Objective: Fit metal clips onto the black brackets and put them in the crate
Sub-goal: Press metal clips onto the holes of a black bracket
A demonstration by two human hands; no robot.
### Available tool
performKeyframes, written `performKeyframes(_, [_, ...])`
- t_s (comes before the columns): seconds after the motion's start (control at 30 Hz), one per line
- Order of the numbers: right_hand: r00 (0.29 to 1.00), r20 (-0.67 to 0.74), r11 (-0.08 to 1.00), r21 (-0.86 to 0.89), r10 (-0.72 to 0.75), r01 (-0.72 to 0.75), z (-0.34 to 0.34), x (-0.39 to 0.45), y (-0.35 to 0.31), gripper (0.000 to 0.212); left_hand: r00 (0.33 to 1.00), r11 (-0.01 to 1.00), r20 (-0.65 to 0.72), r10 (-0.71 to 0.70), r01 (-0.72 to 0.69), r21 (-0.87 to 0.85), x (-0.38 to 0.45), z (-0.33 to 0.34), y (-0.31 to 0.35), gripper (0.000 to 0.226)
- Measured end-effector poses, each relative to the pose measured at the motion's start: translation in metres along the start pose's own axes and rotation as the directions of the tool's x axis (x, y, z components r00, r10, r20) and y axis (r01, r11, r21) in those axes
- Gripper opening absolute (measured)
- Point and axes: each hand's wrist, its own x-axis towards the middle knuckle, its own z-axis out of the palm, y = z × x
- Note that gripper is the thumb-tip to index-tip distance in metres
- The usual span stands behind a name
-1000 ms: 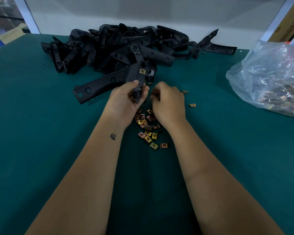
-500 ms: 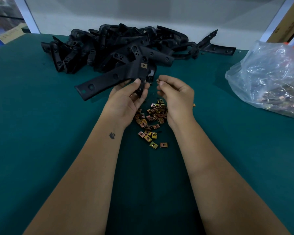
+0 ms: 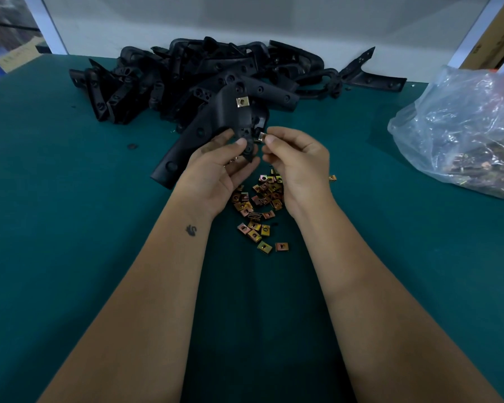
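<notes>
Clear, crinkled plastic bag (image 3: 463,132), far right of the grip, holding brass-toned metal clips. Black bracket (image 3: 216,126), matte, angular and pierced with round holes, gripped at its lower end by left hand (image 3: 218,170), thumb curled over it; one fitted clip (image 3: 242,101) on its upper face. Loose clip (image 3: 262,137) pinched between right hand (image 3: 297,158) thumb and forefinger, just beside the bracket. Scattered clips (image 3: 259,205), small square plates, directly below both hands on green table (image 3: 70,228). Bracket pile (image 3: 201,74) beyond.
</notes>
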Motion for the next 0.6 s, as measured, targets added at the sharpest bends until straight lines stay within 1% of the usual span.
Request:
performKeyframes(0.07, [1.000, 0.027, 1.000, 0.011, 0.000, 0.000, 0.0008, -0.0003, 0.0004, 0.015, 1.000, 0.999, 0.019, 0.006, -0.007, 0.032, -0.0011, 0.0009, -0.0004, 0.034])
performKeyframes(0.23, [0.998, 0.054, 0.999, 0.040, 0.012, -0.015, 0.0001, -0.0003, -0.0002, 0.016, 1.000, 0.999, 0.009, 0.016, -0.017, 0.047, 0.0000, -0.0007, 0.0001, 0.031])
performKeyframes(0.37, [0.999, 0.039, 0.998, 0.053, 0.014, -0.016, -0.0002, -0.0007, -0.0016, 0.016, 1.000, 0.997, 0.028, 0.004, -0.006, 0.076, 0.0004, -0.0019, 0.0003, 0.026])
performKeyframes(0.47, [1.000, 0.010, 0.997, 0.079, 0.017, -0.018, -0.0017, -0.0005, -0.0028, 0.016, 0.998, 0.993, 0.055, -0.012, 0.006, 0.117, -0.0003, -0.0012, -0.0002, 0.026])
performKeyframes(0.6, [1.000, 0.029, 0.998, 0.062, 0.009, -0.011, -0.0009, -0.0017, -0.0033, 0.017, 0.998, 0.990, 0.058, -0.007, -0.001, 0.139, -0.0001, -0.0009, -0.0002, 0.031])
